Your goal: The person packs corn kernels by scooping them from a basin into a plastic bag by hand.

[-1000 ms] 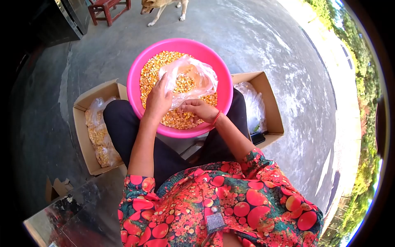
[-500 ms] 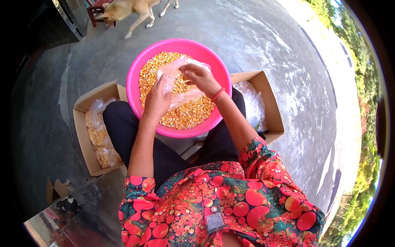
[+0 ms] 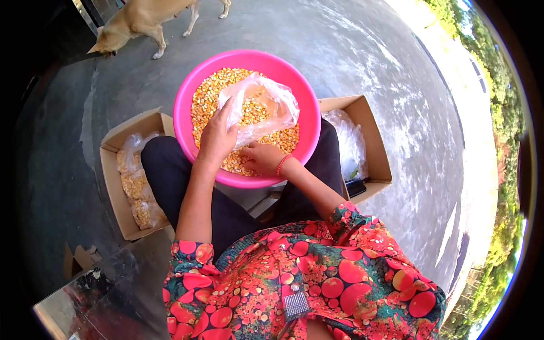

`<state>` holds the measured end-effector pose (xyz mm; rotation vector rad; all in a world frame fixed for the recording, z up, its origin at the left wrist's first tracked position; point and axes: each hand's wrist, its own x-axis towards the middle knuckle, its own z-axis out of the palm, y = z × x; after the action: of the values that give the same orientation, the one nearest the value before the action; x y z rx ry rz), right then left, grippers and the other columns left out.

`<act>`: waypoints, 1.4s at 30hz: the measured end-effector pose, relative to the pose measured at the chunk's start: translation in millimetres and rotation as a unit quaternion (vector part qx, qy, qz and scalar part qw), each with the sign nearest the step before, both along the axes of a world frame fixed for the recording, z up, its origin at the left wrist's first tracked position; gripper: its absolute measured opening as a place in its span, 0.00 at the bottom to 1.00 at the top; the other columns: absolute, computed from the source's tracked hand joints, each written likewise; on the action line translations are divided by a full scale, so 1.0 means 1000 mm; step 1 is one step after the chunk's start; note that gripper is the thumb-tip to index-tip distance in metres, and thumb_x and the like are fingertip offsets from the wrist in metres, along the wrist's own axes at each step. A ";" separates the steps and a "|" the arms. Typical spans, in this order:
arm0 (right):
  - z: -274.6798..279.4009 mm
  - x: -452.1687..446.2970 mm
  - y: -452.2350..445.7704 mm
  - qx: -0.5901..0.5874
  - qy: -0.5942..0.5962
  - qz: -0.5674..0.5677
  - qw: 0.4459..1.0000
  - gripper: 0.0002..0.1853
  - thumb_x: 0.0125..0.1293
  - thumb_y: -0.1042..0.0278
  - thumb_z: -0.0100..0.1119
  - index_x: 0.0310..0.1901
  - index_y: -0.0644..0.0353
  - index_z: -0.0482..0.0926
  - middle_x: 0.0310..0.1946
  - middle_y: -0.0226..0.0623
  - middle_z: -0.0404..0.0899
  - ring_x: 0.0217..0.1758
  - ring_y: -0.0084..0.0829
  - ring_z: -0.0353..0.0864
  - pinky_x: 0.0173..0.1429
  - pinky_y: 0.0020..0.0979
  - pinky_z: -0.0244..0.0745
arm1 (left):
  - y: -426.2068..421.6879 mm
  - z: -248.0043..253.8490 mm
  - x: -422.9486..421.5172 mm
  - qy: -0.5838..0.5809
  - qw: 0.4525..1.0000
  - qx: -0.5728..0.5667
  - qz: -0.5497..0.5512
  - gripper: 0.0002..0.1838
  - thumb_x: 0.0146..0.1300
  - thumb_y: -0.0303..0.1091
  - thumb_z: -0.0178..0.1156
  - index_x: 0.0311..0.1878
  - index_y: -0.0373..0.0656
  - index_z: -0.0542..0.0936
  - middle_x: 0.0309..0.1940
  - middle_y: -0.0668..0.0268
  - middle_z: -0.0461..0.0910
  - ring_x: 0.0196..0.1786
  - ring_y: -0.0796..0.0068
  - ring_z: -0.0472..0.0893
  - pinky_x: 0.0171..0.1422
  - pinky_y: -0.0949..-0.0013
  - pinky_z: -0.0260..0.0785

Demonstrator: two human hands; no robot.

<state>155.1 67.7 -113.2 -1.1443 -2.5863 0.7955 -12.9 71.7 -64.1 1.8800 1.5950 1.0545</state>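
A clear plastic bag (image 3: 241, 133) stands with its mouth spread wide over the corn kernels (image 3: 218, 90) in a pink basin (image 3: 184, 141). Kernels show inside the bag's opening. My left hand (image 3: 217, 137) is closed on the bag's left side and holds it up. Below the bag, at the near side of the basin, my right hand (image 3: 265, 159) reaches into the loose kernels. Its fingers are curled among them, with the tips partly hidden. A red bracelet (image 3: 284, 165) circles the right wrist.
Left of my legs, a cardboard box (image 3: 116, 195) holds filled bags of corn (image 3: 136, 187). To the right, another cardboard box (image 3: 374, 147) contains clear plastic bags (image 3: 347, 141) and a dark object (image 3: 356, 187). A tan dog (image 3: 139, 22) stands on the concrete floor beyond the basin.
My right hand has moved from the bag's mouth down into the kernels at the near side. The bag now stands wider. The dog has moved left and nearer.
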 end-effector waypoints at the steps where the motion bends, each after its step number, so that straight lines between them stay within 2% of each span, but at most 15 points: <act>1: 0.008 -0.003 -0.001 -0.025 -0.036 0.039 0.998 0.13 0.57 0.60 0.50 0.37 0.58 0.77 0.29 0.49 0.77 0.36 0.47 0.77 0.44 0.44 0.70 | 0.000 0.000 -0.001 -0.002 1.000 -0.004 0.002 0.33 0.50 0.24 0.54 0.63 0.46 0.62 0.52 0.47 0.70 0.54 0.50 0.71 0.57 0.58 0.65; 7: -0.008 -0.001 0.007 -0.133 -0.059 0.076 0.987 0.12 0.56 0.62 0.51 0.37 0.59 0.77 0.29 0.49 0.77 0.36 0.46 0.77 0.43 0.42 0.70 | -0.001 -0.003 -0.003 0.003 1.000 -0.007 0.000 0.29 0.50 0.24 0.53 0.60 0.45 0.66 0.51 0.48 0.71 0.53 0.50 0.72 0.56 0.58 0.65; 10: -0.013 0.005 0.013 -0.122 0.122 0.017 0.985 0.11 0.58 0.63 0.51 0.37 0.58 0.78 0.24 0.42 0.77 0.27 0.38 0.78 0.32 0.36 0.72 | -0.001 -0.003 -0.003 0.006 1.000 -0.003 0.001 0.28 0.51 0.24 0.53 0.59 0.43 0.67 0.51 0.49 0.71 0.53 0.51 0.72 0.56 0.58 0.66; 12: 0.007 0.008 0.013 -0.441 0.135 -0.116 0.879 0.10 0.61 0.61 0.51 0.37 0.57 0.78 0.20 0.31 0.73 0.18 0.24 0.73 0.21 0.27 0.68 | -0.002 -0.001 -0.003 0.004 1.000 -0.004 0.002 0.28 0.51 0.24 0.53 0.59 0.43 0.67 0.50 0.49 0.71 0.53 0.51 0.72 0.56 0.58 0.66; 14: 0.022 0.011 0.010 -0.459 0.155 -0.133 0.865 0.10 0.64 0.61 0.49 0.34 0.57 0.77 0.18 0.24 0.68 0.13 0.16 0.64 0.15 0.19 0.57 | -0.002 -0.001 -0.003 0.003 1.000 -0.006 0.003 0.27 0.51 0.24 0.53 0.59 0.43 0.67 0.50 0.49 0.71 0.53 0.51 0.72 0.56 0.58 0.66; 16: 0.029 0.017 0.014 -0.588 0.243 -0.106 0.764 0.10 0.66 0.63 0.48 0.34 0.58 0.75 0.20 0.25 0.69 0.12 0.16 0.60 0.15 0.18 0.53 | -0.001 -0.002 -0.003 0.004 1.000 -0.013 0.004 0.27 0.51 0.25 0.53 0.58 0.41 0.67 0.51 0.49 0.71 0.53 0.51 0.72 0.57 0.59 0.66; 19: 0.051 0.020 0.020 -0.579 0.372 -0.119 0.716 0.09 0.68 0.64 0.45 0.36 0.58 0.74 0.27 0.27 0.72 0.15 0.14 0.61 0.15 0.13 0.51 | 0.001 -0.007 -0.002 0.017 1.000 0.005 0.020 0.26 0.52 0.26 0.53 0.58 0.39 0.67 0.52 0.49 0.71 0.54 0.52 0.72 0.57 0.60 0.65; 25: 0.083 0.009 0.051 -0.381 0.592 -0.233 0.671 0.08 0.66 0.68 0.44 0.37 0.61 0.73 0.32 0.31 0.73 0.30 0.22 0.72 0.34 0.23 0.69 | 0.003 -0.006 0.000 -0.013 0.999 0.023 0.033 0.24 0.55 0.29 0.54 0.57 0.37 0.68 0.53 0.48 0.71 0.55 0.54 0.72 0.58 0.61 0.65; 28: 0.073 0.000 0.066 -0.334 0.554 -0.176 0.742 0.11 0.67 0.70 0.43 0.44 0.65 0.73 0.38 0.35 0.75 0.41 0.26 0.75 0.47 0.26 0.71 | 0.002 0.000 0.000 -0.044 0.998 0.016 0.038 0.23 0.57 0.30 0.54 0.57 0.36 0.69 0.52 0.49 0.72 0.54 0.54 0.72 0.57 0.61 0.65; 29: 0.069 -0.002 0.068 -0.269 0.466 -0.165 0.827 0.13 0.65 0.67 0.47 0.45 0.64 0.75 0.39 0.33 0.76 0.34 0.23 0.75 0.39 0.25 0.71 | 0.002 -0.001 0.000 -0.043 0.998 0.016 0.038 0.23 0.57 0.30 0.54 0.57 0.36 0.69 0.52 0.49 0.72 0.54 0.54 0.72 0.57 0.61 0.65; 32: 0.060 -0.005 0.058 -0.065 0.259 -0.170 0.949 0.12 0.64 0.66 0.48 0.42 0.63 0.77 0.38 0.33 0.78 0.36 0.21 0.75 0.41 0.24 0.71 | 0.004 -0.002 -0.002 -0.034 0.998 0.039 0.042 0.22 0.58 0.30 0.53 0.56 0.37 0.69 0.51 0.49 0.73 0.53 0.54 0.73 0.55 0.61 0.66; 34: 0.067 -0.007 0.048 -0.136 0.329 -0.151 0.922 0.11 0.63 0.65 0.49 0.39 0.60 0.79 0.36 0.32 0.79 0.35 0.22 0.76 0.42 0.24 0.72 | 0.003 -0.002 -0.003 -0.021 0.997 0.047 0.065 0.21 0.58 0.30 0.52 0.56 0.37 0.70 0.50 0.50 0.73 0.52 0.54 0.74 0.54 0.61 0.67; 36: 0.078 0.000 0.037 -0.388 0.196 -0.042 0.900 0.12 0.64 0.65 0.48 0.42 0.61 0.78 0.35 0.28 0.79 0.35 0.21 0.76 0.39 0.24 0.73 | 0.003 0.000 -0.003 -0.013 0.996 0.045 0.079 0.21 0.58 0.30 0.52 0.56 0.38 0.70 0.49 0.51 0.74 0.52 0.54 0.74 0.54 0.61 0.67; 37: 0.072 -0.001 0.032 -0.342 0.129 0.022 0.931 0.11 0.64 0.64 0.49 0.42 0.60 0.78 0.33 0.27 0.79 0.29 0.19 0.76 0.32 0.23 0.73 | 0.004 0.002 -0.002 -0.004 0.995 0.047 0.092 0.20 0.57 0.29 0.52 0.55 0.38 0.71 0.49 0.52 0.74 0.51 0.54 0.74 0.54 0.61 0.67; 42: -0.002 -0.016 0.006 -0.004 0.037 0.079 0.996 0.18 0.55 0.63 0.54 0.49 0.52 0.74 0.46 0.46 0.73 0.43 0.46 0.76 0.48 0.40 0.71 | 0.003 0.005 -0.002 0.025 0.995 0.059 0.082 0.19 0.57 0.27 0.51 0.53 0.41 0.73 0.45 0.53 0.76 0.49 0.54 0.75 0.52 0.60 0.67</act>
<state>139.3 73.2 -114.9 -0.9022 -2.6390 0.8637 -15.0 74.6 -59.1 1.8898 1.7754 1.2035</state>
